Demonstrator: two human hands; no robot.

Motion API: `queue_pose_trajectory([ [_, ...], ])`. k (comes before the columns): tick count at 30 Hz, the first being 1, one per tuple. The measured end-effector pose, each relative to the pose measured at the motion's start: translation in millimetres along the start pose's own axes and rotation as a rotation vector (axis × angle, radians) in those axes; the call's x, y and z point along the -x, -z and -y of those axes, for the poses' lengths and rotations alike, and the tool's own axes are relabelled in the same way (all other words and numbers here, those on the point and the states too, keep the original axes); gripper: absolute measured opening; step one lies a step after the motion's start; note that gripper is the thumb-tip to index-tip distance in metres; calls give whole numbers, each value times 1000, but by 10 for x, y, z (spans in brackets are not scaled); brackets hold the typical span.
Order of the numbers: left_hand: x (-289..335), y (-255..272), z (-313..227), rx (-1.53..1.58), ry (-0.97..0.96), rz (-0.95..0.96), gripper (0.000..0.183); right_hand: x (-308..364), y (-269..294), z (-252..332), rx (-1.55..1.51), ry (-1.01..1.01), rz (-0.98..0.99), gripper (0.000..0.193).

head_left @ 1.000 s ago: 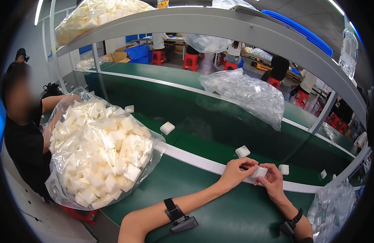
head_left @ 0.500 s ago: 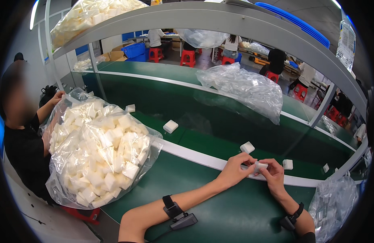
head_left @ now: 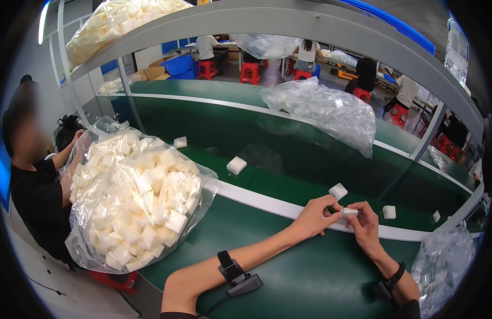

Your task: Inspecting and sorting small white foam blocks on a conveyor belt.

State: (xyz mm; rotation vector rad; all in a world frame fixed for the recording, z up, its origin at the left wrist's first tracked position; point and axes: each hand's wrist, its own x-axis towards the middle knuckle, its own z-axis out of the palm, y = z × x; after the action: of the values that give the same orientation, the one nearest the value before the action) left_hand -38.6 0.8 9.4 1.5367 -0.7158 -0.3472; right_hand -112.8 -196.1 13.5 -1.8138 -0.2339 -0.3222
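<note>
Over the white edge strip of the bench, both my hands hold one small white block (head_left: 348,212) that looks partly see-through at its lower side. My left hand (head_left: 316,217) pinches it from the left with thumb and fingers. From the right, the fingertips of my right hand (head_left: 366,224) close on its other end. Just beyond my left fingers a loose white block (head_left: 338,191) lies on the green belt (head_left: 288,186). Another white block (head_left: 389,212) sits to the right of my right hand.
A large clear bag of cream-white foam-like blocks (head_left: 134,202) fills the left side, with a co-worker (head_left: 35,196) behind it. More white blocks (head_left: 236,165) are spread along the belt. Empty-looking plastic bags (head_left: 325,111) hang on the far rail. A grey frame (head_left: 230,32) arches overhead.
The loose blocks on the belt have shifted to the right. My hands have moved slightly right with the held block, whose long side now shows, and my right fingers have shifted on it.
</note>
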Motion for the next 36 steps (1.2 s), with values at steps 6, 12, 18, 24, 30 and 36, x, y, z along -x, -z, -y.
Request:
queue_pose_trajectory([
  [6, -2, 16, -10, -10, 14, 3, 21, -11, 25, 43, 192, 49, 54, 18],
  [12, 6, 59, -48, 76, -3, 40, 22, -82, 67, 59, 62, -35, 142, 18],
  [18, -9, 110, -63, 149, 32, 91, 23, -222, 147, 46, -238, -135, 304, 30],
  [24, -19, 199, -106, 237, 36, 300, 40, -237, 158, -22, -457, -262, 326, 53],
  [30, -23, 198, -107, 239, 61, 204, 52, -234, 99, 0, -400, -76, 252, 61],
  [36, 17, 131, -132, 182, 1, 109, 51, -195, 88, 123, -334, -108, 248, 55],
])
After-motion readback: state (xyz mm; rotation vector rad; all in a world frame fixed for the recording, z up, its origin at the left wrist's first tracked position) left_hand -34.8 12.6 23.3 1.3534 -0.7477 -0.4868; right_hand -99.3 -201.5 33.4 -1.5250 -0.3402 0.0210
